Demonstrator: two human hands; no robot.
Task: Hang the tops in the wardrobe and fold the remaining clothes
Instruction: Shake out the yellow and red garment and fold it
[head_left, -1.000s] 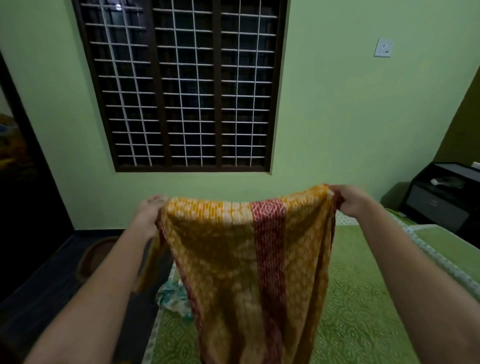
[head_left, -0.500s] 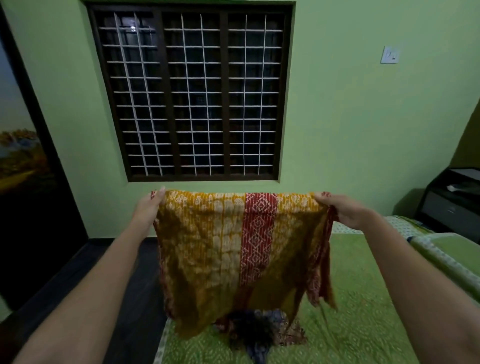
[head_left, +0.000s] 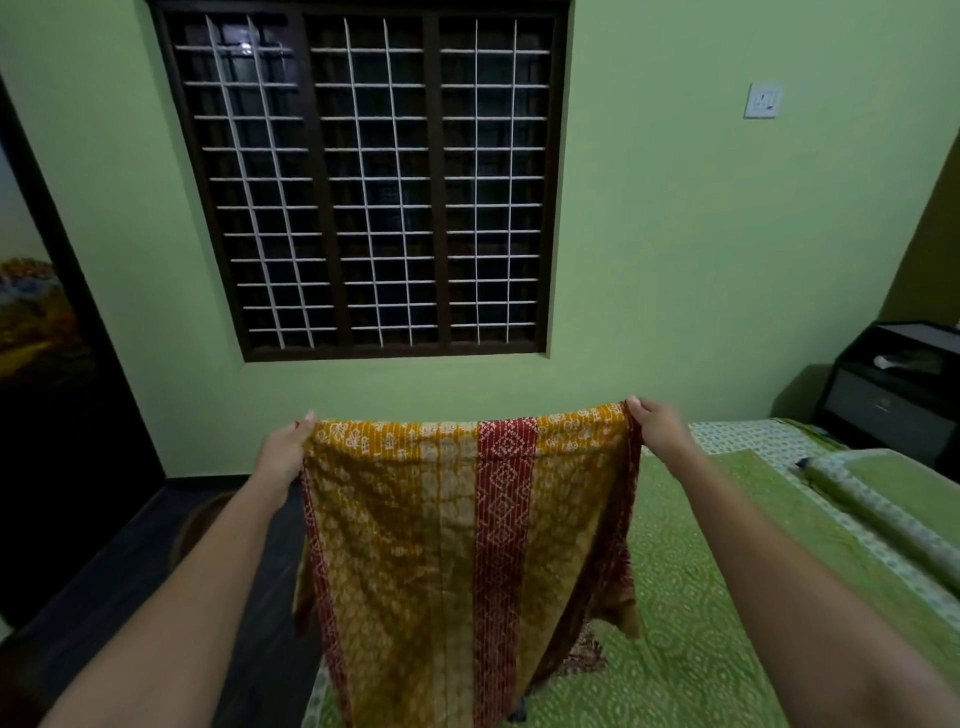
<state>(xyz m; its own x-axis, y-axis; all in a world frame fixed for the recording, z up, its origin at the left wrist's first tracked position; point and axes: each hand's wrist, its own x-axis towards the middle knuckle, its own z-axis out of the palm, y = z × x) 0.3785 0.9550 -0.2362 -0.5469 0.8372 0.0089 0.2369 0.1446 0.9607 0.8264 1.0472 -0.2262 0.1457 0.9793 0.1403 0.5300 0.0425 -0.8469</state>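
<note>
Two corners of yellow cloth (head_left: 457, 545) pinched, left hand (head_left: 283, 452), right hand (head_left: 657, 428), above bed (head_left: 691, 597) edge

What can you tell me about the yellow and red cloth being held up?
The cloth is thin mustard-yellow printed fabric with pale floral marks, a wide red patterned stripe and red side borders. It hangs spread out and upright over the green bed. The left hand and right hand pinch its top corners, and its lower end runs out of view.
</note>
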